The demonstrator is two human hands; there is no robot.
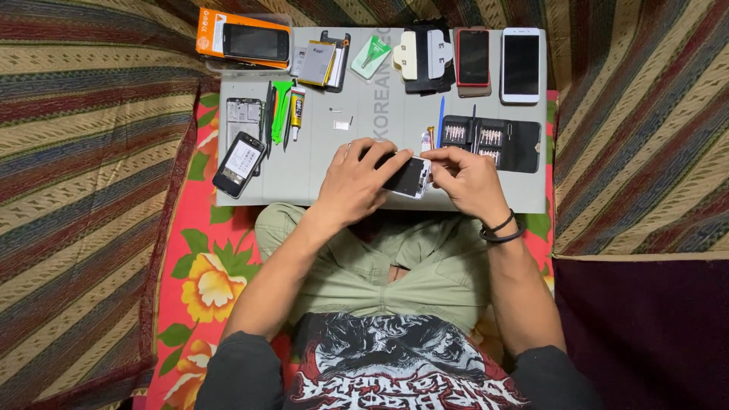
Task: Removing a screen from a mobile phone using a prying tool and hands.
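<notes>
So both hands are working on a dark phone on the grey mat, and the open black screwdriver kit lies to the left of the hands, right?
Not quite. The head view shows the screwdriver kit to the right of the hands, not the left. The rest holds: the left hand and right hand both work on the dark phone on the grey mat.

Glossy black glass phone [404,178], matt grey rubbery mat [364,144], woven striped cloth [83,152], glossy-screened white phone [521,64]

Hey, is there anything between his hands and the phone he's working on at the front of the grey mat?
Nothing visible: the left hand already holds the dark phone and the right hand touches its edge.
</notes>
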